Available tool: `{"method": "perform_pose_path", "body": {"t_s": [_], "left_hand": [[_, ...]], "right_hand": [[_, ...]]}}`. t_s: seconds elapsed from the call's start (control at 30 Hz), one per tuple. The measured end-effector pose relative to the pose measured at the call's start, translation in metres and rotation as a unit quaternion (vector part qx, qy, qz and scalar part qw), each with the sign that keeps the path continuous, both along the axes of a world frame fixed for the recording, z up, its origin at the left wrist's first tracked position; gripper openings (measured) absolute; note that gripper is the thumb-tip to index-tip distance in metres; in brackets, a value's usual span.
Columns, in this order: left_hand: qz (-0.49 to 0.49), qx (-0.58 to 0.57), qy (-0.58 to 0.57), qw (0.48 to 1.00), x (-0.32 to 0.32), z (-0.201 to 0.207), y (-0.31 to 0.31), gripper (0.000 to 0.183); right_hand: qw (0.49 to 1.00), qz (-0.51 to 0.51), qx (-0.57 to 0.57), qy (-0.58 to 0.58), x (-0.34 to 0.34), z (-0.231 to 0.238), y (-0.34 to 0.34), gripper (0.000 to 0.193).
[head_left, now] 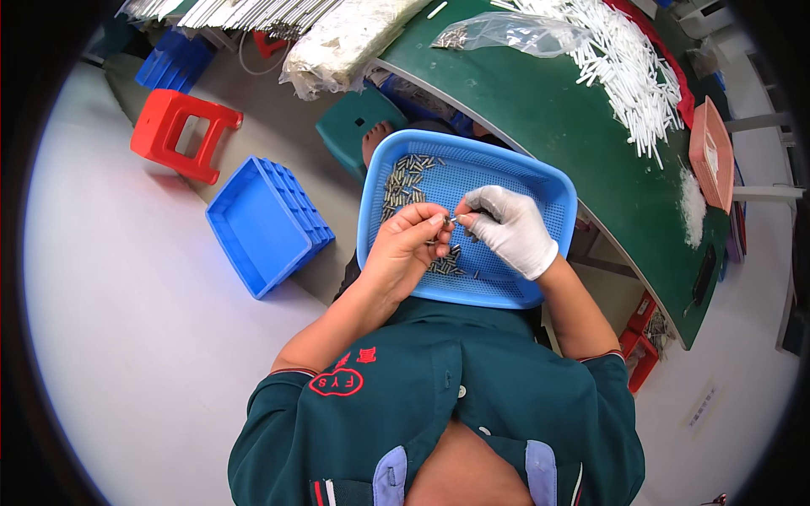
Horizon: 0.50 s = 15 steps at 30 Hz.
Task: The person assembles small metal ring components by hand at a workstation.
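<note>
A light-blue mesh basket (548,177) rests on my lap. Small metal cylindrical pieces lie heaped along its left side (403,184), and more of them lie near its front wall (447,265). Over the basket, my bare left hand (408,243) pinches one small metal piece (450,220) between thumb and fingertips. My right hand (510,229), in a white glove whose fingertips look cut away, closes on the other end of that piece. The fingers hide most of it. A few more pieces seem tucked under the left fingers, though that is hard to make out.
A green table (506,93) curves past the right side, bearing a heap of white sticks (633,80), a clear plastic bag (515,34) and a pink basket (711,156). Stacked blue crates (261,223), a red stool (181,135) and a green stool (350,126) stand to the left.
</note>
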<state>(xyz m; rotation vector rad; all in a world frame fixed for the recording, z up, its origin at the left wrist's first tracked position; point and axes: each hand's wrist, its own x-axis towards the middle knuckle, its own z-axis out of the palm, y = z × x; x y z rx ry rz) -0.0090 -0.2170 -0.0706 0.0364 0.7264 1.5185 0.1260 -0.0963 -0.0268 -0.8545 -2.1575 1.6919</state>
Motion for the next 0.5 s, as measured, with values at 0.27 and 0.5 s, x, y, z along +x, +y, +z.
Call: {"method": "perform_pose_path", "body": {"t_s": [0.27,0.5], "left_hand": [[-0.007,0.001,0.008,1.000,0.0014,0.0016,0.0008,0.008],[-0.011,0.000,0.002,1.000,0.0016,-0.0001,0.0004,0.008]], "right_hand": [[0.985,0.000,0.167,0.032,-0.0031,-0.0001,-0.0056,0.011],[0.966,0.010,0.249,0.060,-0.0045,0.0007,-0.0094,0.011]]}}
